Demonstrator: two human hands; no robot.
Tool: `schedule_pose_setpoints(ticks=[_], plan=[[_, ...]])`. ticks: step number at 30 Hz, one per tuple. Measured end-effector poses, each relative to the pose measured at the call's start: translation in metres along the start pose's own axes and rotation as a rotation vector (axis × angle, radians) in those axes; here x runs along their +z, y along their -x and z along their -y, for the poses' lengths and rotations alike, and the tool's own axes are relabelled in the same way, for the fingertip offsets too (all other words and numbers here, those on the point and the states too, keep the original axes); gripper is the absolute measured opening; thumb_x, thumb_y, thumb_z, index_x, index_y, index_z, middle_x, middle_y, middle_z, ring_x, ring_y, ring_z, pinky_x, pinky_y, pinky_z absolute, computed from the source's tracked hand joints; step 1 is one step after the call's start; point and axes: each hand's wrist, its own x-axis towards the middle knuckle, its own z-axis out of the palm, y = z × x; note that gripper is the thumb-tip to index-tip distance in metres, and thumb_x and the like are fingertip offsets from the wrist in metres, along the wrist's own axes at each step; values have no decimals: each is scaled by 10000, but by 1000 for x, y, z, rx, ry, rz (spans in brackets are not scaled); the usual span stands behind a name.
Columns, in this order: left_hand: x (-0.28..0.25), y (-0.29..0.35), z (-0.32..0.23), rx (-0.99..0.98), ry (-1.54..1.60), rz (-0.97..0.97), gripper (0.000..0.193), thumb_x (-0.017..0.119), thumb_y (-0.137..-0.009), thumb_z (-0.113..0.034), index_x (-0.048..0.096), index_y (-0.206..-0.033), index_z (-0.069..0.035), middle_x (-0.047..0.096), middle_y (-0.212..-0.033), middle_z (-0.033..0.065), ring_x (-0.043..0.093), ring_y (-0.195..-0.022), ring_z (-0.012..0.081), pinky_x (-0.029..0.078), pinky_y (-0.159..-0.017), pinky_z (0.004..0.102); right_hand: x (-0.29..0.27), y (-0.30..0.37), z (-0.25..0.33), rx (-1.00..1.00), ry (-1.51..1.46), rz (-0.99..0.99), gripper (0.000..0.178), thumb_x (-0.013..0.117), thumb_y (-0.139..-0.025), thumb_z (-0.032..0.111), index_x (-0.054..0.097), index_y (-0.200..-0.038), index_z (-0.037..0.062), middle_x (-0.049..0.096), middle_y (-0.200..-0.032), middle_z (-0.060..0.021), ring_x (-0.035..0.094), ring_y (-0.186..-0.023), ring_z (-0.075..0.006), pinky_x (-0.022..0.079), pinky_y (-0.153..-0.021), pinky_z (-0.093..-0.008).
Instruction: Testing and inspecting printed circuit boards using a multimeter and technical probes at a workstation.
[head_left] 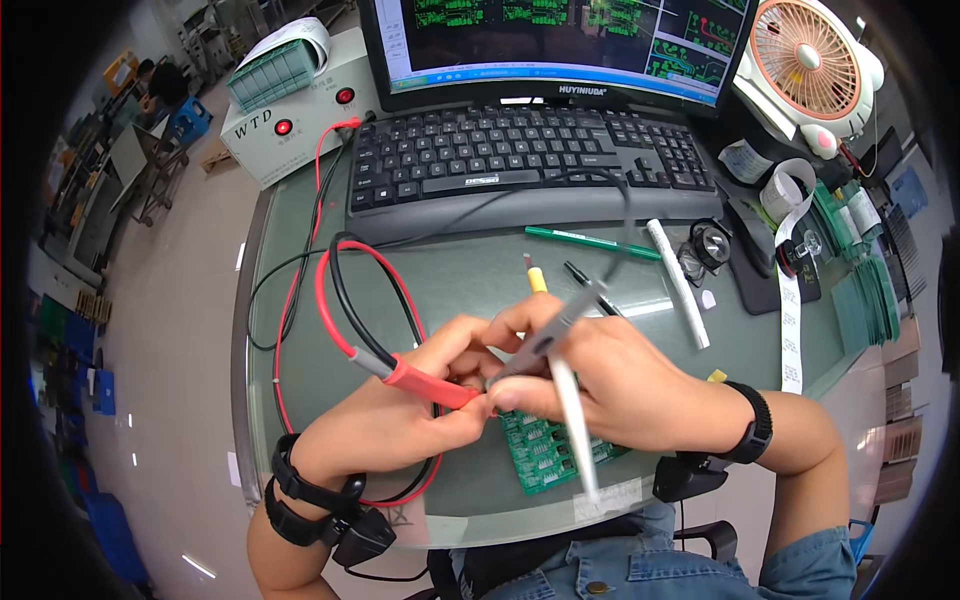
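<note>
My left hand is closed around a red test probe, whose red cable loops back over the desk. Closed in my right hand is a dark grey test probe with a black cable, its tip slanting toward my left fingertips. A slim white stick, blurred, also projects from the right hand toward me. Both hands meet over a green circuit board at the desk's near edge. My fingers cover the board's upper part and the probe tips, so contact with it cannot be made out.
A keyboard and monitor stand behind. Far left is a power box. Green pen, white marker and yellow-handled tool lie beyond my hands. A label strip, mouse, stacked boards and fan are right.
</note>
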Motion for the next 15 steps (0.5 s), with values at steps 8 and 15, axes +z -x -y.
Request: schedule_pose_setpoints(ticks=[8,15], plan=[[-9,-1,5,-6,25,40,203,574,-844,-12,450,-997,-59,574,-985,59,531,-908,107,464,-794,280,-28,19,-21,22,-385,172,377,429,-985,240,617,-1177,-24,625,-857,-124,607,-799,-240,472,-735,-353],[-8,-2,-2,-10,-24,19,212,586,-801,7,437,-928,-74,592,-960,68,542,-905,107,471,-791,291,-14,23,-29,-70,-398,244,144,593,-911,128,654,-1007,38,635,-878,-91,622,-794,-212,485,-702,-335]])
